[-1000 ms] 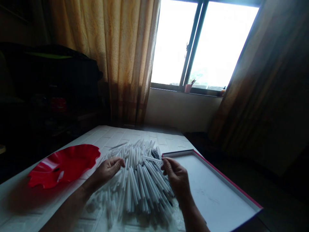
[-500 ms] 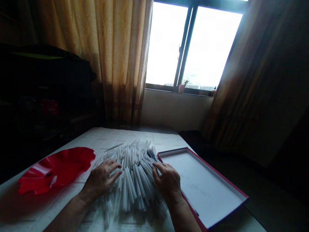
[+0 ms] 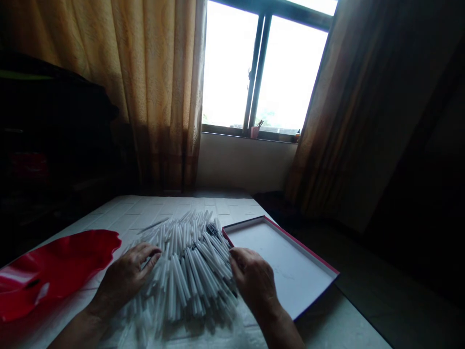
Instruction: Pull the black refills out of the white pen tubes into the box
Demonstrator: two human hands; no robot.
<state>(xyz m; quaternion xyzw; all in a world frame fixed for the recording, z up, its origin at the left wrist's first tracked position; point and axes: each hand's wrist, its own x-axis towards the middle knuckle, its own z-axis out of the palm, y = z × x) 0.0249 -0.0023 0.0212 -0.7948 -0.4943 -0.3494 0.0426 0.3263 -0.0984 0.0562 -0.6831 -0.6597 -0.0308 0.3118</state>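
A big loose pile of slim, whitish see-through tubes [image 3: 189, 276], like pen barrels, lies between my hands. Some darker thin sticks [image 3: 213, 229] show at its far right. At the pile's left edge, my left hand [image 3: 132, 266] is bent, thumb apart from the fingers, with nothing held in it. My right hand [image 3: 252, 271] is curved at the pile's right side, fingertips close to the outer tubes. It overlaps the near-left side of a shallow white tray with a red rim [image 3: 303, 242], so contact with that rim is hidden.
A red wavy-edged bowl [image 3: 61, 271] stands on the left of the white brick-patterned table [image 3: 145, 206]. The table's right edge runs just beyond the tray. Behind are curtains [image 3: 163, 97] and a window with a pink cup [image 3: 255, 131] on its sill.
The view has swung right, so most things sit further left. The right hand has moved right relative to the pile. Further from me along the table lies the tray.
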